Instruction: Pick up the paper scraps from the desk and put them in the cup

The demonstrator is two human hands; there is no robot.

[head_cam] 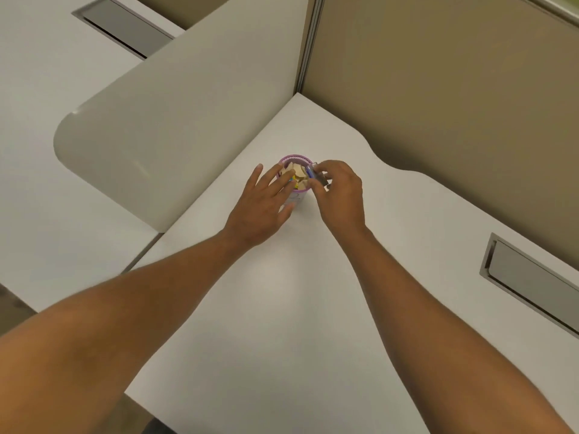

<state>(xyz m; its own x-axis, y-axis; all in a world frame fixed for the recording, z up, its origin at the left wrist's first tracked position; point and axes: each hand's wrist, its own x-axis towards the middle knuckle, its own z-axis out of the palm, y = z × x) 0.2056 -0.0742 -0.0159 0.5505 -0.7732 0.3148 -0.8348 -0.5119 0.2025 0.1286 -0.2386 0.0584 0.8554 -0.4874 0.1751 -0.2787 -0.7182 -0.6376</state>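
A small cup with a pink-purple rim (pixel 294 158) stands on the white desk (pixel 282 308), a little beyond its middle. Crumpled paper scraps (pixel 297 175), cream with bits of yellow, fill its mouth. My left hand (pixel 263 205) lies against the cup's left side with the fingers spread, their tips over the rim and touching the scraps. My right hand (pixel 340 195) is at the cup's right edge, fingers pinched on a small grey and blue scrap (pixel 318 175) right at the rim. The cup's lower body is mostly hidden by my hands.
Tan partition walls (pixel 438 104) close the desk at the back and right. A rounded grey divider panel (pixel 175 126) stands to the left. A metal cable slot (pixel 532 277) is set in the desk at the right, and another cable slot (pixel 122 29) sits on the neighbouring desk.
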